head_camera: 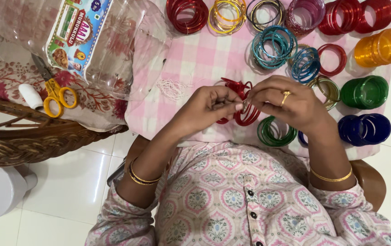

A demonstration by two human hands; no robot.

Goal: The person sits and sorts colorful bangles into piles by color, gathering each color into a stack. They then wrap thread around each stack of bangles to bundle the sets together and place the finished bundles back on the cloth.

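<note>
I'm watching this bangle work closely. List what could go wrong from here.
1. Both hands, left hand and right hand, pinch the red bangles above the cloth; a slip might drop them onto the green bangles just below.
2. The blue bangles lie near the edge of the checked cloth and could roll off.
3. The yellow scissors lie loose near the left arm.

Glossy red bangles (243, 107), glass-like, are pinched at frame centre. Matt checked cloth (204, 59) is noted beneath. A clear glossy plastic jar (113, 50) is seen upper left; yellow plastic scissor handles (58, 96) and woven wicker (31, 141) at left.
</note>
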